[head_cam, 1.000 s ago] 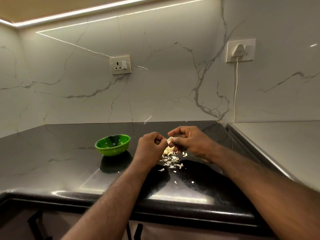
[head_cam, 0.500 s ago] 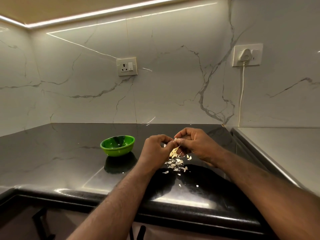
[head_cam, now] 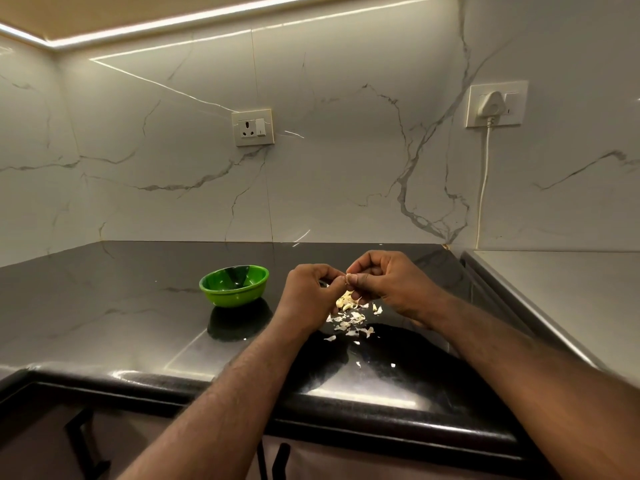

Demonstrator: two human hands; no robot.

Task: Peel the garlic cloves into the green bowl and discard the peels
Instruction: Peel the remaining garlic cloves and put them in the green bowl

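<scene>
The left hand [head_cam: 308, 292] and the right hand [head_cam: 388, 285] are meeting fingertip to fingertip just above the black countertop [head_cam: 121, 306]. Both are curling their fingers and pinching a small pale piece between them, probably a garlic clove [head_cam: 347, 277]. Directly beneath, a few pale cloves [head_cam: 344, 301] and a scatter of papery peels [head_cam: 348, 320] are lying on that surface. The green bowl [head_cam: 235, 298] is sitting upright left of the hands, near but apart, and its contents are too unclear to tell.

A home kitchen, shiny black counter [head_cam: 121, 306] in a corner, white marble wall [head_cam: 346, 150], wall sockets [head_cam: 252, 128], light strip [head_cam: 173, 20] above
</scene>
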